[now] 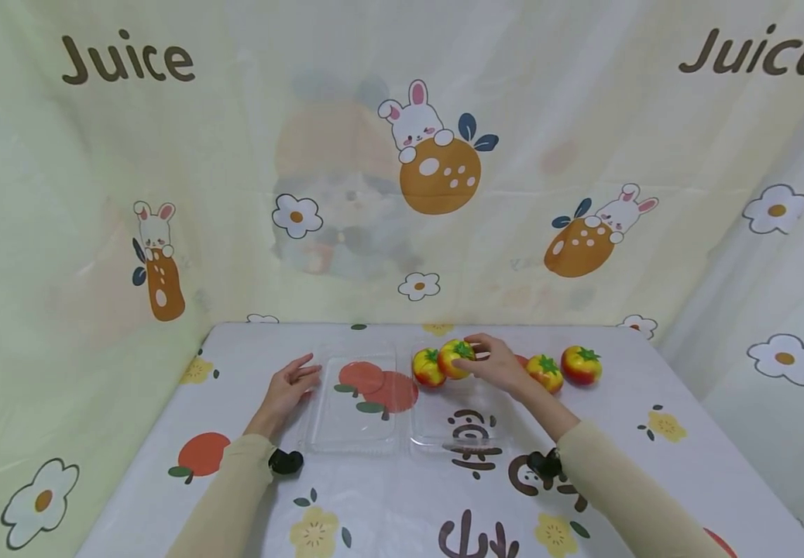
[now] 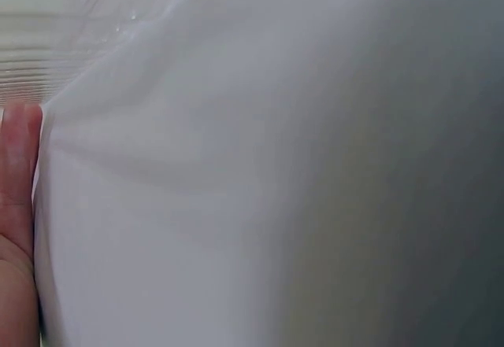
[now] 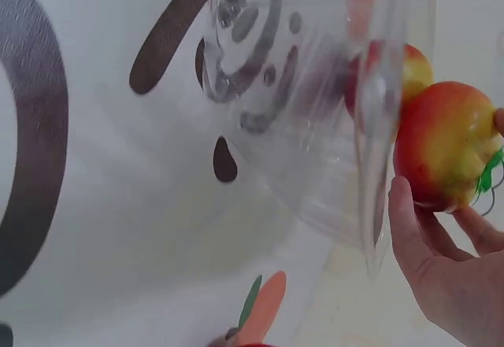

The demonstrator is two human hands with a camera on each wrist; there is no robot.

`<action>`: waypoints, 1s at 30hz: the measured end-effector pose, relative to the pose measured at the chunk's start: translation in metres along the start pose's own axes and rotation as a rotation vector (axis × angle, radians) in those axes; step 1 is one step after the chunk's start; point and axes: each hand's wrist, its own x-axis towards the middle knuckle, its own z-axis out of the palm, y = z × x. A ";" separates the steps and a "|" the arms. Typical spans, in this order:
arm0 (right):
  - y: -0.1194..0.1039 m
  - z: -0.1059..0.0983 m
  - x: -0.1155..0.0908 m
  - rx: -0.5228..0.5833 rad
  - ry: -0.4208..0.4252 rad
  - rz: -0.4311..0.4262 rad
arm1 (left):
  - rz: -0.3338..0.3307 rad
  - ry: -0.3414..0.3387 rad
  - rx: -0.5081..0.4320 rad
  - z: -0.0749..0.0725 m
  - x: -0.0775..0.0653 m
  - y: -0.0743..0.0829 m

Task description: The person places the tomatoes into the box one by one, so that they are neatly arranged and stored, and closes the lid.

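Observation:
A clear plastic clamshell box lies opened flat on the table, its left half beside its right half. My right hand grips a red-and-yellow tomato with a green leafy top, over the back of the right half. Thumb and fingers wrap that tomato in the right wrist view. Another tomato sits in the right half, against the held one. Beside the left half's outer edge, my left hand has its fingers loosely extended and holds nothing; whether it touches the plastic, I cannot tell.
Two more tomatoes stand on the table right of the box: a nearer one, partly behind my right forearm, and a farther one. A printed cloth covers the table. Patterned curtains hang behind and at both sides.

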 end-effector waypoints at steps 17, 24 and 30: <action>0.001 0.003 0.003 0.024 0.039 0.034 | 0.009 0.000 0.007 0.000 -0.002 0.001; 0.003 -0.001 0.001 0.013 0.041 0.033 | 0.008 0.002 0.001 0.001 -0.002 0.000; 0.005 -0.002 0.001 -0.015 0.070 0.051 | 0.012 -0.001 0.005 0.000 -0.001 0.000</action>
